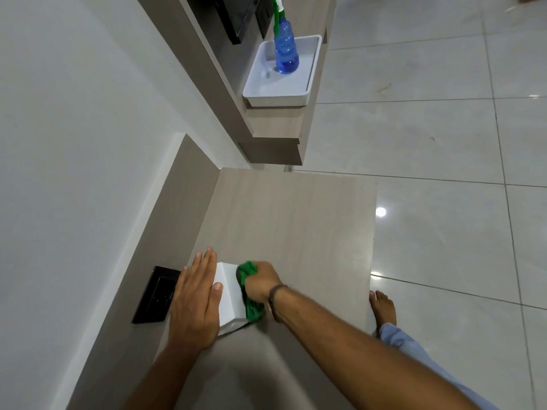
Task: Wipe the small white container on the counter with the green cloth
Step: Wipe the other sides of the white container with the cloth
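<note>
Head view: the wiping looks under way rather than finished. The container [229, 294] sits on the counter [290, 220] at about 7 o'clock in the picture, beside the wall. The cloth [248, 291] is pressed against its right side; how much is already wiped cannot be told, so other faces probably remain.

The left hand [196, 300] lies flat and open over the container's left part, fingers straight, steadying it. The right hand [262, 281] is closed around the bunched cloth, touching the container's right edge. At 12 o'clock, well apart, a spray bottle [285, 48] stands in a tray [310, 84].
</note>
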